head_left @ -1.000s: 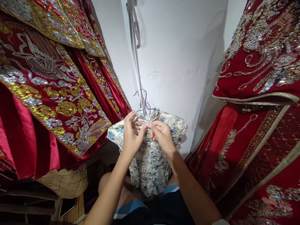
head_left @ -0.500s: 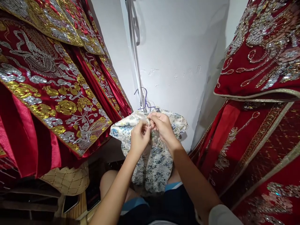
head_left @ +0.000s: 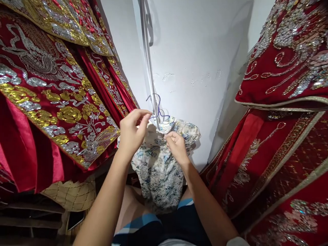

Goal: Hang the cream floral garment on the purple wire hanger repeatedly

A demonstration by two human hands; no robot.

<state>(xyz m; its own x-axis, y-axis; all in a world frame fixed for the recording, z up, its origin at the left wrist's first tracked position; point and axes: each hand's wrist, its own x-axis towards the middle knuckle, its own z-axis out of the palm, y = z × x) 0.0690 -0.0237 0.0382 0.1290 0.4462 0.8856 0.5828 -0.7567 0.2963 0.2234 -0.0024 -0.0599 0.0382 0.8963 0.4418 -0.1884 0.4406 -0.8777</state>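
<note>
A short-sleeved floral garment (head_left: 160,174), white with blue and grey-green print, hangs on a purple hanger (head_left: 159,102) in front of me. My right hand (head_left: 176,145) pinches the garment's front edge just below the collar. Up by the left shoulder, my left hand (head_left: 134,130) is raised beside the hanger's left arm. Its thumb and forefinger are pressed close together; whatever they may hold is too small to make out. Part of the garment's left shoulder and sleeve is hidden behind this hand.
Red garments with gold and silver embroidery (head_left: 71,112) hang close on the left, and beaded red garments (head_left: 279,82) on the right. A metal pole (head_left: 148,51) runs down the white wall (head_left: 194,44). Low left are a quilted beige item (head_left: 73,194) and a phone-like dark object (head_left: 75,219).
My left hand has moved away from the collar, up and to the left, toward the hanger's arm. My right hand has dropped slightly and still pinches the garment's neckline.
</note>
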